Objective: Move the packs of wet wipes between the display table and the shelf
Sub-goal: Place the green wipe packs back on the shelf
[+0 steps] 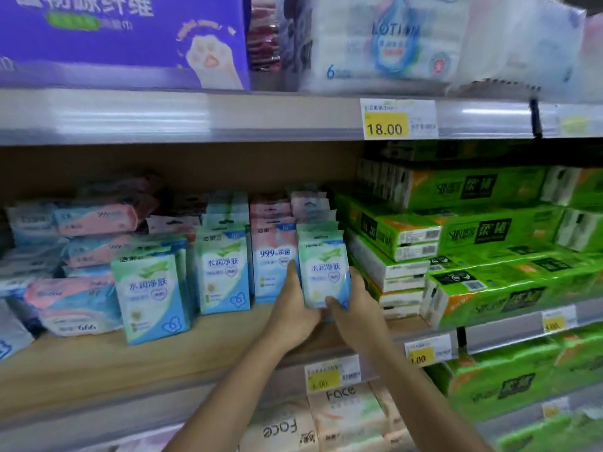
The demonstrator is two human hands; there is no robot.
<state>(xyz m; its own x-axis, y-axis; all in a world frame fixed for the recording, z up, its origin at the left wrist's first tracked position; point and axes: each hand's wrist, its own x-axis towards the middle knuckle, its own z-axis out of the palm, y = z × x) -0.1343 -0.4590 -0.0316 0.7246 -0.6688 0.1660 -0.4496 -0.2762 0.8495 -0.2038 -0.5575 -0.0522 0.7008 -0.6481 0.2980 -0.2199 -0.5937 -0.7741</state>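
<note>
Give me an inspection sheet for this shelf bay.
Surface: wooden shelf board, packs standing on it.
Job's things: wet wipes pack upright between both hands; other upright packs to its left.
Clutter: green tissue packs stacked on the right; flat wipes packs stacked on the left.
Hands: right hand grips the pack, thumb on its front; left hand has a straight finger against its left side.
Cables: nothing seen.
Surroundings: purple box on the shelf above; 18.00 price tag; Face tissue packs below.
</note>
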